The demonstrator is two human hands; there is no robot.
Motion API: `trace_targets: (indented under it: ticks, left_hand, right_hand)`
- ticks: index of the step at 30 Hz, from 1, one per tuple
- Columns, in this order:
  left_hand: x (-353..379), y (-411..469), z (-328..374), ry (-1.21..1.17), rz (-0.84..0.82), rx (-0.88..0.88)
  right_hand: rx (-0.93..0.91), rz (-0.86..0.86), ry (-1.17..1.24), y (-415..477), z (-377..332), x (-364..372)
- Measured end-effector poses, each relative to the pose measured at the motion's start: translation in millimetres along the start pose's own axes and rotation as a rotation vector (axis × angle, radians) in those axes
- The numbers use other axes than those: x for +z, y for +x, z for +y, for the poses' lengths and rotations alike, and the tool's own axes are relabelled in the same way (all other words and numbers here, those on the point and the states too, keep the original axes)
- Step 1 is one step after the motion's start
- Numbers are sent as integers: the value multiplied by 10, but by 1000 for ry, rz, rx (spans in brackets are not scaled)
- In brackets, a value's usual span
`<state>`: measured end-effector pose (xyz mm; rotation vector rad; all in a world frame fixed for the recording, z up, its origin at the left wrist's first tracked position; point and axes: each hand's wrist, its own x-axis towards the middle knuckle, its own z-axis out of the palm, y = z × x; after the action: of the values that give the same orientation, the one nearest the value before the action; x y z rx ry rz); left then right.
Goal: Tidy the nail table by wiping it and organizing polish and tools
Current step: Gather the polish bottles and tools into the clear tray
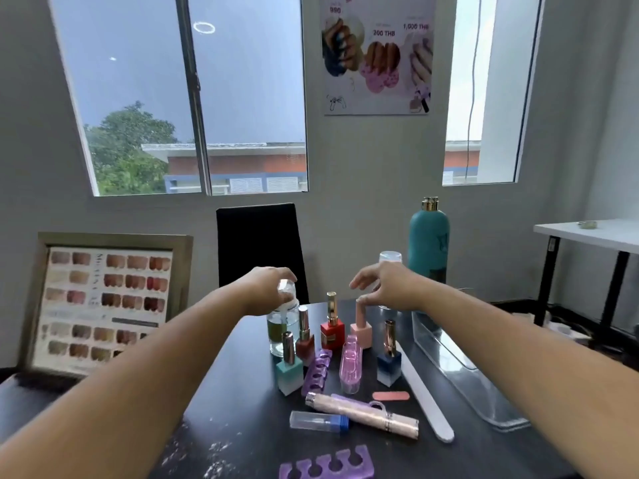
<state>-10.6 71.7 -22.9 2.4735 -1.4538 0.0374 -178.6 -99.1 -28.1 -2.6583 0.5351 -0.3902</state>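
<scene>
My left hand (pixel 273 286) is closed over the white pump top of a clear dispenser bottle (pixel 281 328) at the back of the dark table (pixel 242 392). My right hand (pixel 383 283) hovers with fingers spread, its fingertips touching the cap of the pink polish bottle (pixel 361 328). Around these stand a red polish (pixel 332 331), a brown-red polish (pixel 305 340), a teal polish (pixel 288 369) and a navy polish (pixel 389 363). Toe separators (pixel 316 371) (pixel 328 464), a long white nail file (pixel 425 399), a beige pen tool (pixel 363 414) and a small clear tube (pixel 320 421) lie nearer me.
A clear acrylic tray (pixel 460 371) lies at the right, a tall teal bottle (pixel 428 243) behind it. A framed colour chart (pixel 103 302) leans at the left. A black chair (pixel 257 250) stands behind the table. White dust (pixel 214 451) speckles the near table surface.
</scene>
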Motion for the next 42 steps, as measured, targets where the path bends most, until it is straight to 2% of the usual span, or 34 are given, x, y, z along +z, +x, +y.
trace_targets:
  ticks: [7,14,25,36,42]
  left_hand:
    - [-31,227,16,-12,50,18]
    - [-185,839,532,-38,160,131]
    - [398,1410,1307,0,70,322]
    - [584,1468,1369,13,40,346]
    - [221,1256,1229,57,92,352]
  right_hand:
    - [13,-23,-112,168,11,23]
    - [63,140,-97,271,356,-556]
    - [164,123,-183,215,1047,-664]
    - [160,112,-181,157,1180,-520]
    - [78,205,-222,19,909,-685]
